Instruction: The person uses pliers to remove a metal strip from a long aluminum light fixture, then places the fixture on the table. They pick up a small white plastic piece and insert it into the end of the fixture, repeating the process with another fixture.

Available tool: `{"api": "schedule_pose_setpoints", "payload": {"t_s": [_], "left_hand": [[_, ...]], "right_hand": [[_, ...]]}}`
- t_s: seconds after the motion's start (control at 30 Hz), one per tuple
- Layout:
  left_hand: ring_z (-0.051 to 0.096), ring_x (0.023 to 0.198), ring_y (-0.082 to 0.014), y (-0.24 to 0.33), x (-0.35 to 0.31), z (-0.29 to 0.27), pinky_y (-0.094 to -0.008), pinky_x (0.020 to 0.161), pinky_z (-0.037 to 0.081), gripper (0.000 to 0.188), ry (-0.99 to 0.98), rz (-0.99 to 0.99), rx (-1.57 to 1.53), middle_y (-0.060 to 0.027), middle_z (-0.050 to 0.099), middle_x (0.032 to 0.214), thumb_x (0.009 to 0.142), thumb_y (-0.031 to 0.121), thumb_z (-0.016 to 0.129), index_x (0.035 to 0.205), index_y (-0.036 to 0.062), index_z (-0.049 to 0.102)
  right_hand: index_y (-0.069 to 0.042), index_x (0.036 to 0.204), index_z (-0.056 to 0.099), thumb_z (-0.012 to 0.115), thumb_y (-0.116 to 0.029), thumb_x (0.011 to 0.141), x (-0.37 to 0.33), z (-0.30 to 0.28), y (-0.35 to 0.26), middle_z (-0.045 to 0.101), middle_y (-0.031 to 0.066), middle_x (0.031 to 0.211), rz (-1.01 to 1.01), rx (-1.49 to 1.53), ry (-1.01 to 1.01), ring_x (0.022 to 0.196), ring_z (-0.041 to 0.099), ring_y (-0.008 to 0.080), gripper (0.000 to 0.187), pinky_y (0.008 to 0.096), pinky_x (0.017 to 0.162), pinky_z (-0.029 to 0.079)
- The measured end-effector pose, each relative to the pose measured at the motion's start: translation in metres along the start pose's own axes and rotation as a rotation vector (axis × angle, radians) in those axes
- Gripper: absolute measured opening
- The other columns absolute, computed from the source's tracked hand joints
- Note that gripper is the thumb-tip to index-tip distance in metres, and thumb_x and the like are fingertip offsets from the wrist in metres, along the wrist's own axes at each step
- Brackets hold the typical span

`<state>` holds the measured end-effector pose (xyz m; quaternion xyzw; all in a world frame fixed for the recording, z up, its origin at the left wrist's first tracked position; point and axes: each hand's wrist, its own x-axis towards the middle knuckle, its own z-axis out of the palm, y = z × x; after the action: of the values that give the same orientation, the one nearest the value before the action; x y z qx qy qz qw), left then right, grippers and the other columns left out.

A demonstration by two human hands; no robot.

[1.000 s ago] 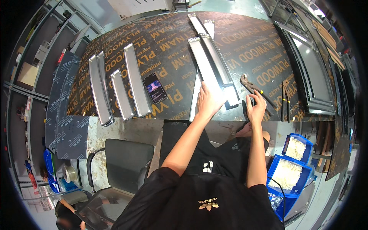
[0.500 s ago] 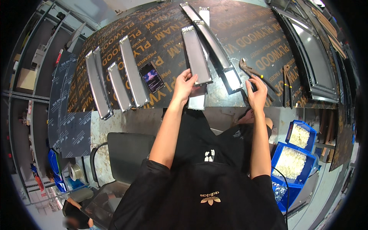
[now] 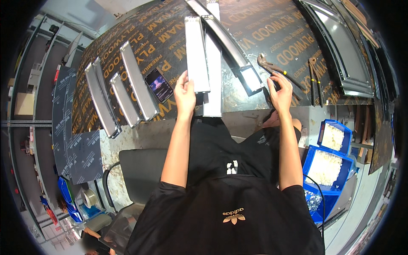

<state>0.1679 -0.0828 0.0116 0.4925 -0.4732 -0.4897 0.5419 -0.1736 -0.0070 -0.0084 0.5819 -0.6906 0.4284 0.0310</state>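
Handling looks unfinished: the left hand point(image 3: 185, 97) grips a long metal panel point(image 3: 197, 55) over the counter point(image 3: 255, 38) (whether the curled right hand point(image 3: 280, 94) holds anything, I cannot tell), with similar panels point(image 3: 138, 83) lying leftward.

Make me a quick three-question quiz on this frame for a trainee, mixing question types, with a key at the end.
1. True or false: the phone lies to the left of both pairs of pliers.
2. What does the left hand hold? a) phone; b) pliers; c) long metal strip.
3. Fill in the colour: the white pieces sit in ____ bins.

Key: 1. True. 2. c. 3. Blue.
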Motion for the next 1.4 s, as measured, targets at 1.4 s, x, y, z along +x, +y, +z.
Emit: {"api": "schedule_pose_setpoints", "payload": {"t_s": [1.4], "left_hand": [[0.055,0.077,-0.0018,0.055,0.02,0.096,-0.0193,0.066,0.043,0.019,-0.457,0.1,-0.078,0.0054,0.06,0.089,0.098,0.01,0.076,0.112,0.0043,0.065]], "right_hand": [[-0.007,0.096,0.076,0.074,-0.019,0.093,-0.003,0.004,0.008,0.077,0.0068,0.118,0.021,0.006,0.045,0.124,0.066,0.0276,0.013,0.0437,0.108,0.043]]}}
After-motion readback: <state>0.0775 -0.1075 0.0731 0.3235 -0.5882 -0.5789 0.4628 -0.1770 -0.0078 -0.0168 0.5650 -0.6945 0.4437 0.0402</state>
